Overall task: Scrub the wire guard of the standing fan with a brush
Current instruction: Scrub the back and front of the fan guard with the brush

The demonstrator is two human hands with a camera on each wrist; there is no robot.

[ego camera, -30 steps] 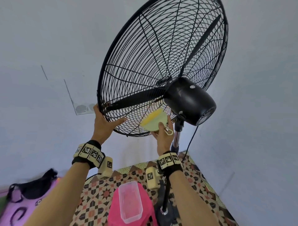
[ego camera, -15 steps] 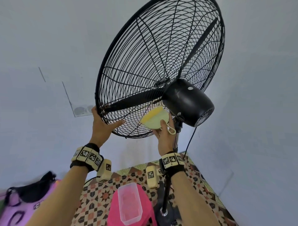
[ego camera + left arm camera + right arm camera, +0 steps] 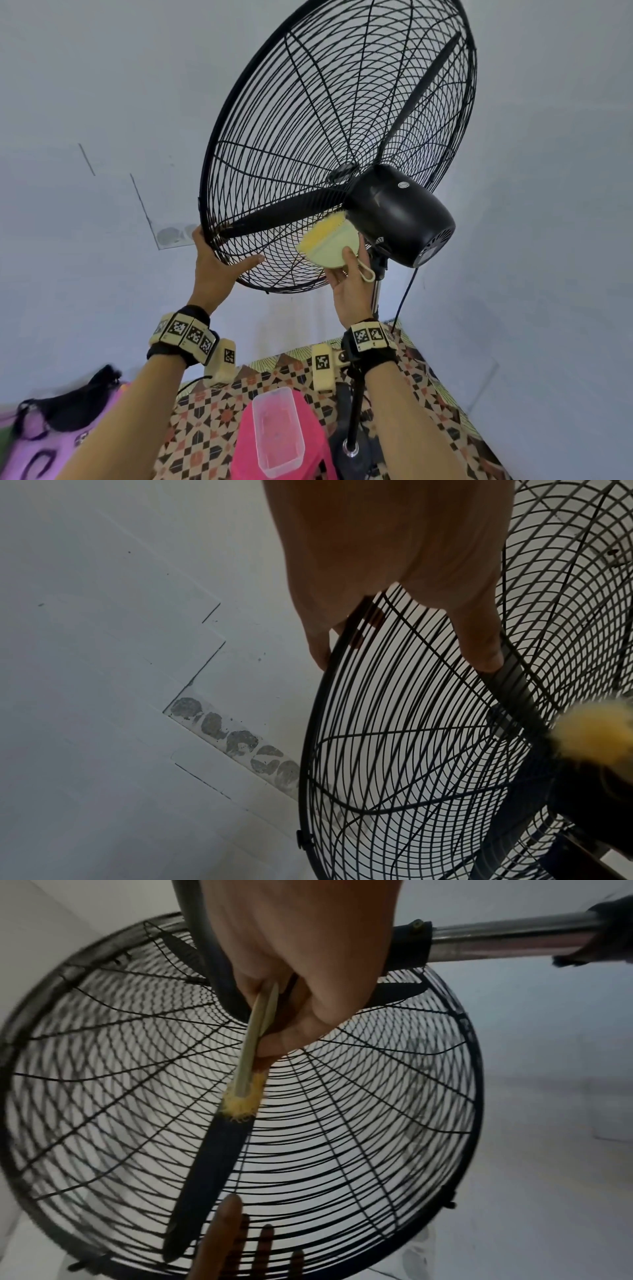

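Observation:
The standing fan's black wire guard [image 3: 308, 137] tilts up above me, close to the wall. My left hand [image 3: 226, 250] grips its lower left rim, thumb on the near side and fingers wrapped over the rim [image 3: 329, 653]. My right hand [image 3: 352, 263] pinches a pale green brush [image 3: 334, 250] with yellow bristles [image 3: 241, 1104]. The bristles press on the rear guard [image 3: 308, 1137] just below the black motor housing [image 3: 400, 212]. A dark blade [image 3: 284, 212] shows behind the wires. The left hand's fingers [image 3: 222, 1231] show at the guard's bottom in the right wrist view.
The fan's metal pole [image 3: 356, 411] and power cord [image 3: 406, 301] drop beside my right forearm. Below stands a pink stool [image 3: 308, 455] bearing a clear plastic tub [image 3: 277, 435] on a patterned mat [image 3: 205, 428]. A purple bag [image 3: 37, 448] lies lower left. Pale walls are close around.
The brush has slid slightly up the rear guard toward the motor housing. My left hand keeps the same hold on the rim.

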